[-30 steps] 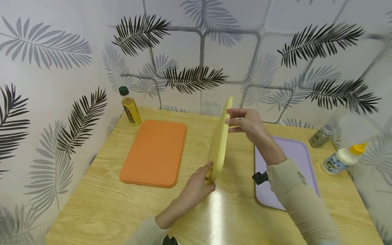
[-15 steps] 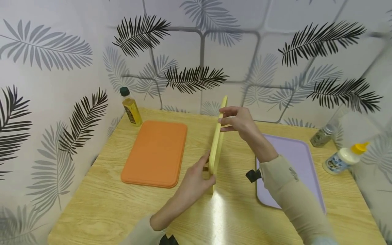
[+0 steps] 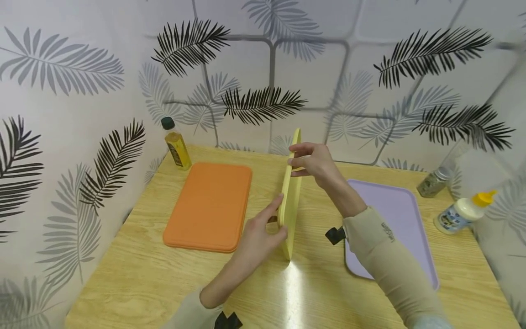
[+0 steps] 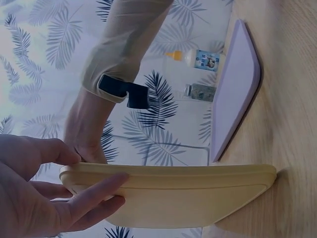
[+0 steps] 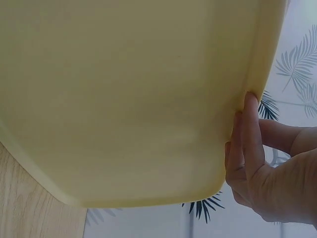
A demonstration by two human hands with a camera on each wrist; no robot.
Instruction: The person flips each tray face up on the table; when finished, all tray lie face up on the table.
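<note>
A yellow tray stands on its long edge on the wooden table, nearly upright. My left hand pinches its near upper corner, thumb on one side and fingers on the other. Farther back, my right hand pinches the upper rim near the far end. The left wrist view shows the tray touching the table, with the left hand at its corner. In the right wrist view the broad inner face of the tray fills much of the picture, and the right hand grips its edge.
An orange tray lies on the left, an oil bottle behind it. On the right lies a purple tray, partly under the right forearm. A spice jar and a yellow-capped white bottle stand beyond it.
The yellow tray has turned and moved slightly left, so its other face shows and its lower edge rests on the table. Both hands have kept hold and shifted left with it.
</note>
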